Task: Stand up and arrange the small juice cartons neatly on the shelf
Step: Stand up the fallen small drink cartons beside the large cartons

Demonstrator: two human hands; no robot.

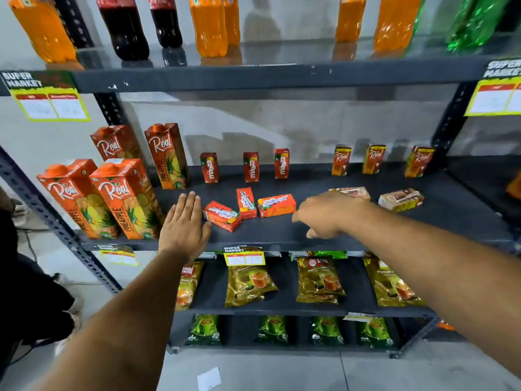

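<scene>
Cartons of juice stand and lie on the middle shelf (pixel 282 230) of a dark metal rack. At the back, three small red Maaza cartons stand upright, well apart from one another: the left one (pixel 209 167), the middle one (pixel 251 167) and the right one (pixel 281 163). Further right, three small Real cartons also stand upright along the back, at (pixel 341 160), (pixel 373 159) and (pixel 419 161).

Nearer the front edge, three red Maaza cartons lie flat: one (pixel 223 216) just beside the left hand, a second (pixel 246 203) touching it, and a third (pixel 276 205) lying crosswise beside the second. Two small Real cartons lie on their sides to the right: one (pixel 355 192) partly hidden behind the right hand, the other (pixel 401 199) apart from it.

The left hand (pixel 184 224) is flat and open, fingers straight and together, palm down over the shelf, holding nothing. The right hand (pixel 328 214) reaches in from the right with its fingers curled downward; it is blurred, and grips no carton.

Tall Real pineapple cartons (pixel 124 193) stand at the left end of the shelf. Soft-drink bottles (pixel 208 26) line the shelf above, and tea packets (pixel 249 283) lie on the shelf below.
</scene>
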